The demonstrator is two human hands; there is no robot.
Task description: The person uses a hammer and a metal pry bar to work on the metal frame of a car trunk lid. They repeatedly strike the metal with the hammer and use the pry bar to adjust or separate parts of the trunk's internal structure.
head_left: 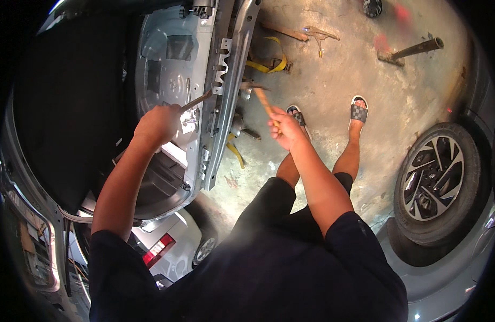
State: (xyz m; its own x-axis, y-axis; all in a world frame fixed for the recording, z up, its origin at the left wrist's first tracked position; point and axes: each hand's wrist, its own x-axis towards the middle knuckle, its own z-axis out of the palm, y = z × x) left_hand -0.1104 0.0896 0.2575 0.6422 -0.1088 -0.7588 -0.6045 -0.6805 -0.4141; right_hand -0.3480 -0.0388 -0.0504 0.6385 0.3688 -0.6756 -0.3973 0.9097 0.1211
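Observation:
My left hand (pixel 157 126) is closed around a flat metal bar (pixel 196 101), like a pry bar or chisel. Its far end points toward the edge of the bare metal car body panel (pixel 222 115); whether it touches the metal I cannot tell. In my right hand (pixel 286 129) is a hammer (pixel 264 102), gripped low on its wooden handle. The dark hammer head is just right of the panel's outer edge, apart from the bar's tip. Beside my left hand, a slim metal tool (pixel 189 94) stands or lies against the panel.
On the concrete floor ahead lie a yellow strap (pixel 282 63), a clamp-like tool (pixel 320 35) and a metal stand with a tube (pixel 419 48). A grey car's wheel (pixel 434 180) is close at right. Behind the opened body, a silver car (pixel 175 244) shows at lower left.

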